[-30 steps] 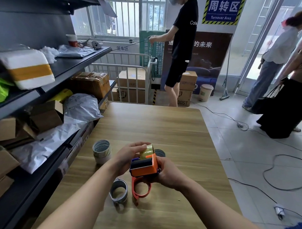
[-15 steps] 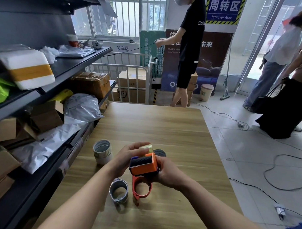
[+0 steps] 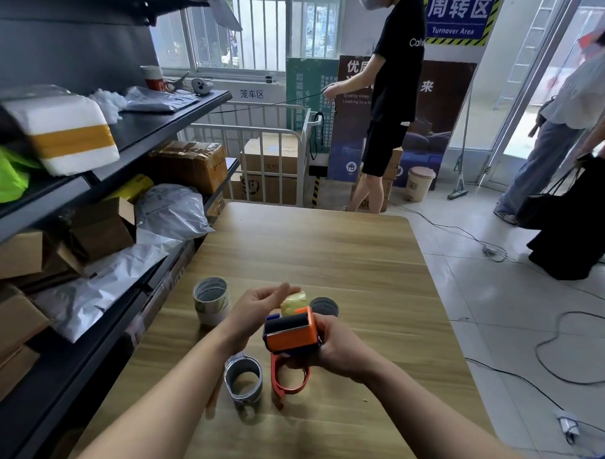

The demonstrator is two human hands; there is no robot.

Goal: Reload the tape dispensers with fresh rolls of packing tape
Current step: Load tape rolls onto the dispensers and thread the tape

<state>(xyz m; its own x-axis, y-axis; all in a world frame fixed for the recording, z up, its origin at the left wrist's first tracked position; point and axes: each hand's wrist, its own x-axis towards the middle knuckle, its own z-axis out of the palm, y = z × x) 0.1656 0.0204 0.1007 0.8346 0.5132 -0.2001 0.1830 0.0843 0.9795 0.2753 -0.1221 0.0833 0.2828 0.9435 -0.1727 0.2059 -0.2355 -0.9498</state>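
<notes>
My right hand grips an orange tape dispenser above the wooden table; its orange loop handle hangs down. A yellowish strip of tape sticks up from the dispenser's top. My left hand is just left of the strip, fingers curled toward it; whether they pinch it I cannot tell. A stack of fresh tape rolls stands left of my hands. An empty grey core lies near the handle. Another grey roll peeks out behind the dispenser.
Dark shelves with boxes and plastic parcels run along the table's left side. A person in black stands beyond the far edge by a white cage trolley. Cables lie on the tiled floor at right, where two more people stand.
My left hand's fingers have lifted slightly off the dispenser's top and the tape strip stands freer. The dispenser has tilted a little. The person in black has stepped to the right.
</notes>
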